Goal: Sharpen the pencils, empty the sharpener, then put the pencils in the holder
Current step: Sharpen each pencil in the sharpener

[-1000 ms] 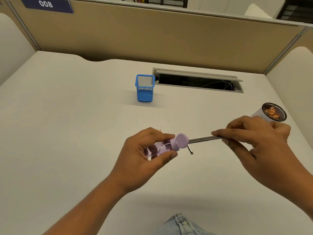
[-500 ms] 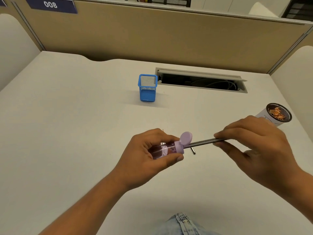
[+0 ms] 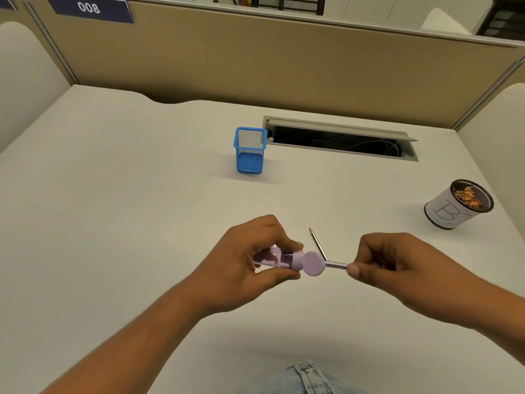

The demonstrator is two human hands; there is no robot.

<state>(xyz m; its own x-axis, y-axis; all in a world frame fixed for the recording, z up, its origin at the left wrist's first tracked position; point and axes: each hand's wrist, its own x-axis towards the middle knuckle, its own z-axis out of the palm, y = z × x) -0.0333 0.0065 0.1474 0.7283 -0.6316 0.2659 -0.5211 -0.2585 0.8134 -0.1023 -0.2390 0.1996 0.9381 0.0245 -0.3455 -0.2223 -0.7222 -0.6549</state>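
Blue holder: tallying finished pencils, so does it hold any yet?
No, the blue holder shows only bare mesh inside, with no pencil sticking out.

Pencil [image 3: 336, 264] in sharpener [image 3: 287, 260], both hands gripping

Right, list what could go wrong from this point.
The pencil in the sharpener is gripped only at its far end by the right hand, so the lead may snap. The sharpener's flip lid hangs open, so shavings might spill. The loose pencil on the desk could get knocked.
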